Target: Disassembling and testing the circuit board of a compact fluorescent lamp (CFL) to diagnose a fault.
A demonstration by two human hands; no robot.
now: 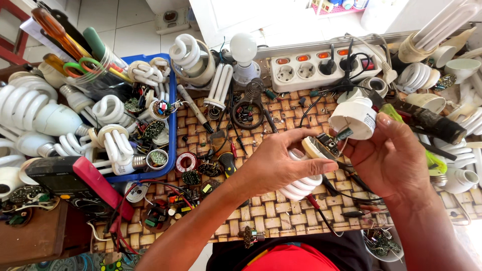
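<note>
Left of the white power strip (321, 68), a blue tray (172, 115) holds spiral lamps and small circuit boards. Below the strip, the left hand (281, 160) has its fingers wrapped around a spiral bulb (301, 185) whose circuit board (326, 143) lies exposed. Just right of it, the right hand (391, 160) pinches the separated white base cap (354, 118). By my reading the lamp is already opened; the board work remains.

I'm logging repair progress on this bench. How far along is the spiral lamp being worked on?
Done: the lamp is opened, its white plastic base cap separated. In hand: the left hand grips the white spiral tube with its small circuit board exposed; the right hand holds the cap. Left: the two halves remain apart, thin wires running between them.
</note>
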